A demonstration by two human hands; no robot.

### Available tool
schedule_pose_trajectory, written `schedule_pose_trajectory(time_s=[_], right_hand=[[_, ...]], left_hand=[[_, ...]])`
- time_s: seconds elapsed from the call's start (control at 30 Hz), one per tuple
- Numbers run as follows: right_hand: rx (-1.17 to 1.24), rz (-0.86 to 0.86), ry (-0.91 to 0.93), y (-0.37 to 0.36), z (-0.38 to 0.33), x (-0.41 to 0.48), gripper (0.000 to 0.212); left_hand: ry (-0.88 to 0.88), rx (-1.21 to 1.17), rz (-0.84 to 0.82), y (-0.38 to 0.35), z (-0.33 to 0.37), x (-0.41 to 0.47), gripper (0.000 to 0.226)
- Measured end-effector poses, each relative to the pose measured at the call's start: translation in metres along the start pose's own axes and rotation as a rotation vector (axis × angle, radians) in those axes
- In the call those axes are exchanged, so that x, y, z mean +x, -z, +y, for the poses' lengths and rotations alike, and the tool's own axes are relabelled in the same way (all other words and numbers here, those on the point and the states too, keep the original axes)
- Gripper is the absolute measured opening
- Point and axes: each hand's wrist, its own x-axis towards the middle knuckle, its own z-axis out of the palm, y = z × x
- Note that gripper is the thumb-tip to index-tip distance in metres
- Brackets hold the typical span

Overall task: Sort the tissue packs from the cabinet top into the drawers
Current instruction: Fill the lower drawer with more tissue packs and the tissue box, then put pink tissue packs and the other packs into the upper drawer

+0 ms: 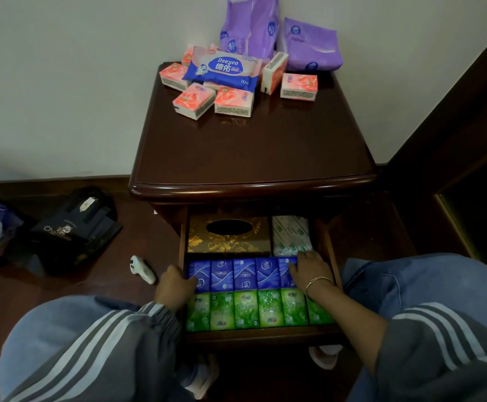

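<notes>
Head view: the drawer [265, 338] stands pulled out at 6 o'clock below the cabinet top [251, 146]; inside it a row of blue tissue packs [245, 274] lies just behind a row of green tissue packs [248, 310], the two rows touching; at the drawer's 11 o'clock sits a gold tissue box [227, 236], at its 1 o'clock a white and green pack [291, 233]; the left hand [175, 285] is at 9 o'clock of the blue row, fingers curled against the end pack, though I cannot tell whether it grips it; the right hand [309, 271], a bracelet [317, 281] on its wrist, lies at 3 o'clock with straight, spread fingers resting on the last blue pack, holding nothing; at 12 o'clock on the cabinet top lie pink tissue packs [233, 101], a blue wipes pack [224, 69] across them, and two purple packs [251, 24] against the wall; at 9 o'clock on the floor sits a black bag [74, 227].
</notes>
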Motion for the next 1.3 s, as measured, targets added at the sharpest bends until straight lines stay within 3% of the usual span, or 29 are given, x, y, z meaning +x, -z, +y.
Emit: schedule_pose_trajectory(time_s=[0.2, 0.3, 0.4, 0.5, 0.6, 0.8, 0.9, 0.97, 1.07, 1.13, 1.23, 1.3], right_hand=[[0.094, 0.079, 0.027, 0.010, -0.004, -0.006, 0.045], [0.512, 0.300, -0.066, 0.024, -0.009, -0.012, 0.041], [1.022, 0.428, -0.284, 0.050, -0.005, -0.009, 0.062], [1.333, 0.514, -0.199, 0.073, 0.002, -0.005, 0.078], [1.523, 0.493, -0.127, 0.087, 0.005, -0.007, 0.084], [1.484, 0.420, -0.110, 0.114, 0.029, -0.003, 0.085], [1.289, 0.439, -0.134, 0.119, 0.046, -0.011, 0.067], [1.136, 0.463, -0.222, 0.124, 0.064, -0.017, 0.048], [0.921, 0.317, -0.311, 0.141, 0.088, -0.031, 0.032], [0.899, 0.248, -0.293, 0.151, 0.086, -0.052, 0.031], [0.722, 0.556, -0.180, 0.150, 0.061, -0.093, 0.034], [0.611, 0.629, 0.098, 0.143, 0.026, -0.120, 0.032]], left_hand=[[0.016, -0.021, -0.010, 0.003, 0.004, -0.001, 0.028], [-0.001, -0.143, 0.082, 0.009, 0.009, -0.003, 0.049], [-0.138, -0.440, 0.246, 0.026, 0.024, -0.003, 0.080], [-0.323, -0.715, 0.267, 0.042, 0.046, -0.004, 0.081], [-0.408, -0.878, 0.204, 0.047, 0.058, -0.009, 0.080], [-0.375, -0.700, 0.226, 0.073, 0.053, -0.005, 0.075], [-0.300, -0.577, 0.138, 0.096, 0.042, -0.003, 0.067], [-0.274, -0.452, 0.119, 0.111, 0.029, -0.005, 0.049], [-0.191, -0.351, 0.049, 0.135, 0.011, -0.011, 0.045], [-0.179, -0.229, 0.059, 0.148, 0.011, -0.025, 0.039], [-0.352, -0.109, 0.303, 0.141, 0.022, -0.059, 0.029], [-0.546, -0.115, 0.293, 0.118, 0.037, -0.088, 0.026]])
